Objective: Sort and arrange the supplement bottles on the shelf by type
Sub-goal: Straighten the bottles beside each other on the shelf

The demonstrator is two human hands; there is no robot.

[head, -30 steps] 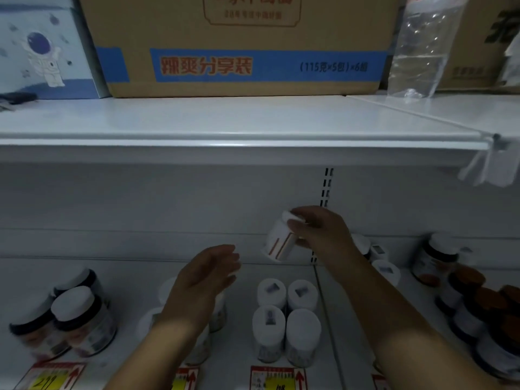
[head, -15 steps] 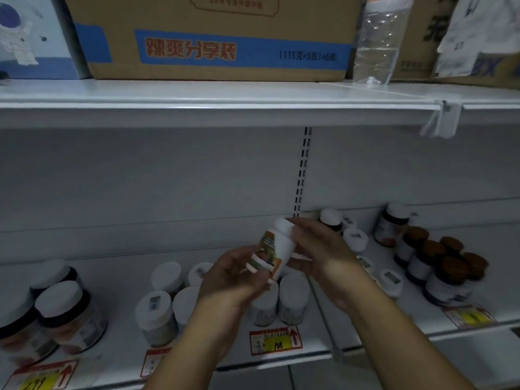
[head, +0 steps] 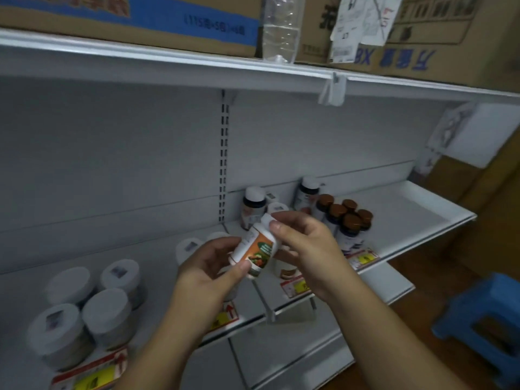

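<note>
A small white bottle with an orange label (head: 257,247) hangs tilted in front of the shelf (head: 408,209), held by both hands. My left hand (head: 209,267) grips its lower end, thumb on the label. My right hand (head: 302,243) pinches its white cap end. On the shelf at the left stand several white-capped jars (head: 105,313). Behind my hands are more white-capped bottles (head: 190,247) and a dark bottle with a white cap (head: 253,205). A cluster of brown-capped bottles (head: 347,218) stands to the right.
The upper shelf (head: 168,56) carries cardboard boxes (head: 140,12) and a clear plastic bottle (head: 281,26). Price tags (head: 363,258) run along the shelf's front edge. A blue plastic stool (head: 489,313) stands on the floor at the right. The right end of the shelf is bare.
My left hand came up and took hold of the bottle that my right hand carried. The bottle turned so its orange label shows. The view swung to the right.
</note>
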